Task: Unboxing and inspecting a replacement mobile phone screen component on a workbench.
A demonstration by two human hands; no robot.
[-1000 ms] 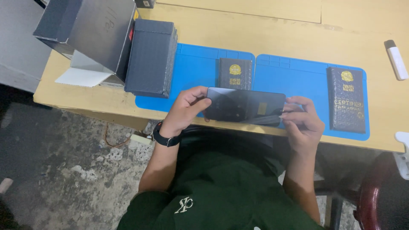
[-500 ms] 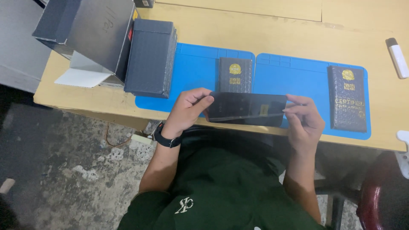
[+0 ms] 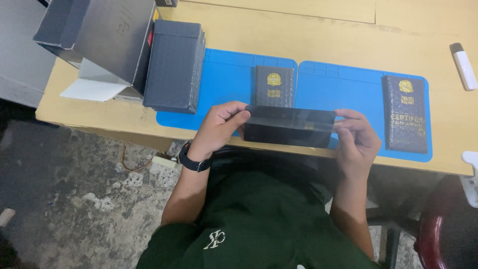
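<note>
near: both hands hold a dark flat rectangular panel (image 3: 290, 126) over the table's front edge, long side running l-r. left hand (image 3: 217, 130) pinches its left end, thumb on top, fingers curled under; right hand (image 3: 356, 141) clamps the right end, thumb over the top edge, fingers behind. black watch (image 3: 195, 162) on the left wrist.

change vs 1 s ago: panel sat a bit lower w/ its face more toward the camera; by half a sec ago it had come up and levelled, and now it's tipped more edge-on, top face catching a pale glare. grips same both ends. reads like the panel is being turned for a look at its surface, not yet put down.

further: blue mat (image 3: 226, 79) under it, w/ a small dark booklet w/ gold emblem (image 3: 273, 86) just behind the panel, and a longer dark sleeve w/ gold print (image 3: 407, 113) to the right, well apart. stack of dark grey boxes (image 3: 174, 66) at mat's left edge, open grey carton (image 3: 94, 41) beside it. white marker-like stick (image 3: 463, 59) far right on the wooden table (image 3: 308, 35).
</note>
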